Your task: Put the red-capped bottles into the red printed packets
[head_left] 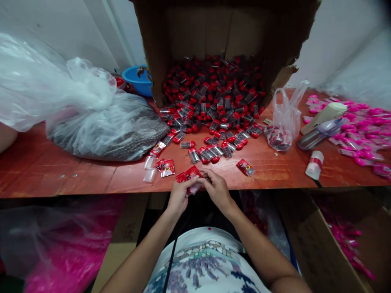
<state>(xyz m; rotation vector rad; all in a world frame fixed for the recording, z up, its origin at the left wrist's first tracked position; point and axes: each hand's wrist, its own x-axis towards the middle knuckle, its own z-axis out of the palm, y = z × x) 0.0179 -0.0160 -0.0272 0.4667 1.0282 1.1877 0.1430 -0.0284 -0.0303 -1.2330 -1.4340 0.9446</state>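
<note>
While I watch through the head view, my left hand [178, 198] grips the red packet [188, 174] at the table's [116, 179] front edge, and my right hand [217, 190] pinches its right end between thumb and fingers. Two clear tubes [149, 175] and more packets [168, 167] lie to the left, near the bead bag [113, 130]. Beyond my hands, red-capped bottles [214, 101] spill out of the box [226, 28] onto the table.

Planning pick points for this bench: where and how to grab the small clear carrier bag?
I'd pinch both handles of the carrier bag together, coming from above: they stand up over the body, while the red-printed contents sit low in limp film that would likely slump under a side grip.
</note>
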